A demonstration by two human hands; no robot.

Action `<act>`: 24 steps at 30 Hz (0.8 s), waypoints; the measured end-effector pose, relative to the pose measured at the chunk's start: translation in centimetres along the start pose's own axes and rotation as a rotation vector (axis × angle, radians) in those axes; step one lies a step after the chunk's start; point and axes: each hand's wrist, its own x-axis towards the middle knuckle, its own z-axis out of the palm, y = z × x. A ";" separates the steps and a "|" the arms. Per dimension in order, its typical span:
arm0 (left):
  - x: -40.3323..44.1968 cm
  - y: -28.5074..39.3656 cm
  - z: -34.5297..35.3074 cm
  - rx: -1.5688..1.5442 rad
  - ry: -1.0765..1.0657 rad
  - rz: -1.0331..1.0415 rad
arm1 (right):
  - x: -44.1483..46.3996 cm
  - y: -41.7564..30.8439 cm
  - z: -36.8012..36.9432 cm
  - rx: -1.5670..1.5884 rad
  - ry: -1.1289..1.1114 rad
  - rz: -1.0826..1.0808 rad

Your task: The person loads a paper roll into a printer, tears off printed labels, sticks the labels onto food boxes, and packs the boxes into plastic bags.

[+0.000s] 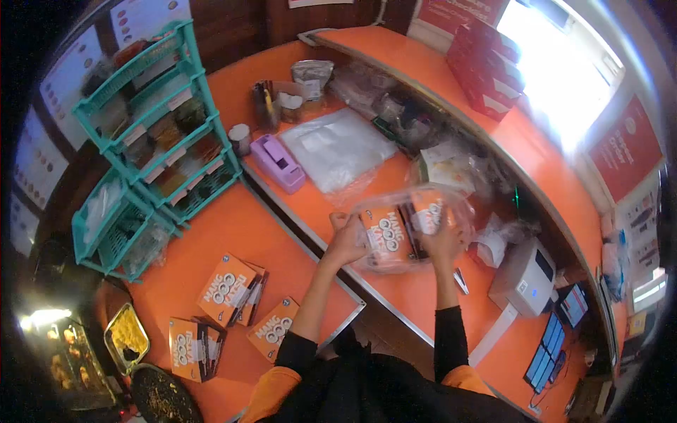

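Left of the printer (522, 278), the left hand (349, 240) and right hand (441, 242) are clamping a clear bag (384, 269), the latter partly hiding the right box (428, 204), while film is blurring the left box (389, 229), lettered "MANG KATSU".

**A Two-Sided Grip, Held Out Front**

My left hand (349, 241) and right hand (441, 243) reach out before me, a little apart, fingers curled in a grip. My left forearm (315, 303) slants inward, while my right forearm (446, 290) runs almost straight ahead. Both wrists (443, 265) are bare; black sleeves (450, 340) cover the arms higher up.
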 end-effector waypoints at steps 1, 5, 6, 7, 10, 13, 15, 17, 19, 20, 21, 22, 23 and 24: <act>-0.3 0.2 -0.9 -0.009 -0.021 0.088 | 0.4 0.4 -0.4 0.036 -0.059 0.040; -8.0 2.7 -10.6 0.329 -0.111 -0.027 | 0.3 0.2 0.4 -0.020 -0.045 -0.058; -11.0 2.7 -13.2 0.541 -0.053 -0.201 | 0.5 0.9 1.3 0.005 -0.035 -0.096; -13.9 -1.8 -15.4 0.650 0.022 -0.303 | 0.7 1.4 1.9 0.028 -0.020 -0.125; -19.7 -4.0 -19.5 0.876 0.092 -0.733 | 0.2 1.2 1.2 -0.049 0.034 -0.198; -20.7 -5.0 -20.2 0.671 0.080 -0.731 | -0.9 -1.9 -0.3 0.023 0.181 -0.370; -20.6 -3.7 -19.6 0.795 0.100 -0.633 | -4.8 -7.4 -2.8 0.353 0.069 -0.705; -18.8 1.1 -18.8 0.796 0.087 -0.532 | -9.6 -12.7 -4.7 0.544 -0.227 -1.121; -16.6 5.9 -18.4 0.656 -0.037 -0.236 | -12.6 -14.4 -7.0 0.529 -0.398 -1.420; -15.5 8.2 -18.1 0.606 -0.083 -0.139 | -12.7 -13.7 -8.1 0.531 -0.393 -1.411; -14.0 10.5 -17.6 0.510 -0.201 -0.044 | -12.3 -12.6 -9.2 0.542 -0.431 -1.329; -12.2 12.3 -16.9 0.413 -0.314 0.051 | -11.8 -11.5 -10.3 0.551 -0.467 -1.251; -10.0 14.0 -16.0 0.396 -0.381 0.197 | -11.5 -9.8 -11.6 0.546 -0.464 -1.250; -8.0 15.4 -14.8 0.372 -0.449 0.340 | -11.4 -7.7 -12.9 0.532 -0.424 -1.071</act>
